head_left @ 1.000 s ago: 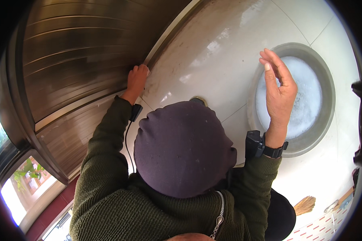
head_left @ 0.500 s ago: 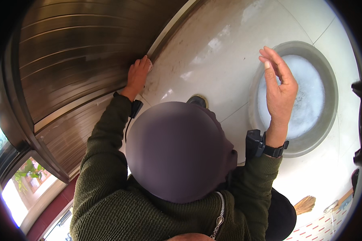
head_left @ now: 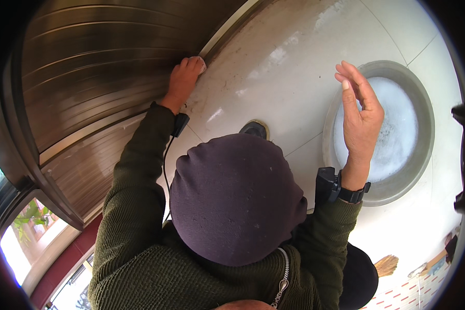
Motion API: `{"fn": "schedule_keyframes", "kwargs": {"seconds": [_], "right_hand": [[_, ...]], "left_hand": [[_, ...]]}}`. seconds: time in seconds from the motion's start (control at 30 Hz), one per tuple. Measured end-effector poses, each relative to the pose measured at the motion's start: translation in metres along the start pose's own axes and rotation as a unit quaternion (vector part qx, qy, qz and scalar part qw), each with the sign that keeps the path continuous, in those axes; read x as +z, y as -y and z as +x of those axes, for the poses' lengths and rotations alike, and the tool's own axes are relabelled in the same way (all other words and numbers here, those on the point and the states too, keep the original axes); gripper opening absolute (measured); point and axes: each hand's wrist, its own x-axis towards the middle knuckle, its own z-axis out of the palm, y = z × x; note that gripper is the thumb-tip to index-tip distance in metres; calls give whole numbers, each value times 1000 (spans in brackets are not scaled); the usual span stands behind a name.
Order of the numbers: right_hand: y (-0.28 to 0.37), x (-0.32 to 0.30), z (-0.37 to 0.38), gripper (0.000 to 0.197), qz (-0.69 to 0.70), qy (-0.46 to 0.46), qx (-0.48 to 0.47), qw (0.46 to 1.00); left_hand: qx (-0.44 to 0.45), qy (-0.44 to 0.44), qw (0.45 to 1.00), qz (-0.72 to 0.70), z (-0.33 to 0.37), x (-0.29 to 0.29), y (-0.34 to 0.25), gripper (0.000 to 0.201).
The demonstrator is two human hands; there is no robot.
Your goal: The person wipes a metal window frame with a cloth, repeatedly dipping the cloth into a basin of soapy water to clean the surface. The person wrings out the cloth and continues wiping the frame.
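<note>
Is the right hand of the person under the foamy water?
No, the whole right hand shows uncovered, in front of the foam and the grey basin.

Ribbed-knit top (head_left: 191,279) in dark olive green, plum-grey cap (head_left: 237,201), black gear at both wrists

The long sleeves (head_left: 139,181) are ribbed too, and a silver metal zipper (head_left: 287,263) ends in a teardrop-shaped pull (head_left: 283,284); the cap is plain, gathered in small folds at its edge and flecked with pale specks; at the right cuff's edge sits a black strap (head_left: 352,195) with a boxy black module, at the left cuff's edge a black box (head_left: 180,125) with a thin black cable (head_left: 165,170); black trouser leg (head_left: 360,276), dark shoe (head_left: 254,127) with a tan sole rim
</note>
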Motion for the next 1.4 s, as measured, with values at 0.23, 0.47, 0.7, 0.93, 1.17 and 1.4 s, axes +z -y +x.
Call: {"fn": "schedule_keyframes", "kwargs": {"seconds": [0.23, 0.47, 0.7, 0.93, 1.17, 1.4], "right_hand": [[4, -2, -2, 28, 1, -31, 2, 1000], [-2, -6, -3, 29, 3, -14, -11, 1000], [-9, -6, -2, 29, -6, -10, -1, 1000], [-7, -3, -2, 28, -18, -12, 9, 1000], [-4, 2, 0, 28, -20, 4, 11, 1000], [-4, 6, 0, 28, -31, 9, 8, 999]], "left_hand": [[-33, 37, 996, 73, -68, 6, 5, 31], [-81, 23, 995, 44, -117, -5, 11, 20], [-167, 184, 968, 36, -103, -7, 0, 14], [-376, 219, 848, -303, -145, -18, -21, 24], [-646, -63, 426, -630, -177, 29, -17, 40], [-655, -78, 161, -734, -188, 32, -15, 25]]}}
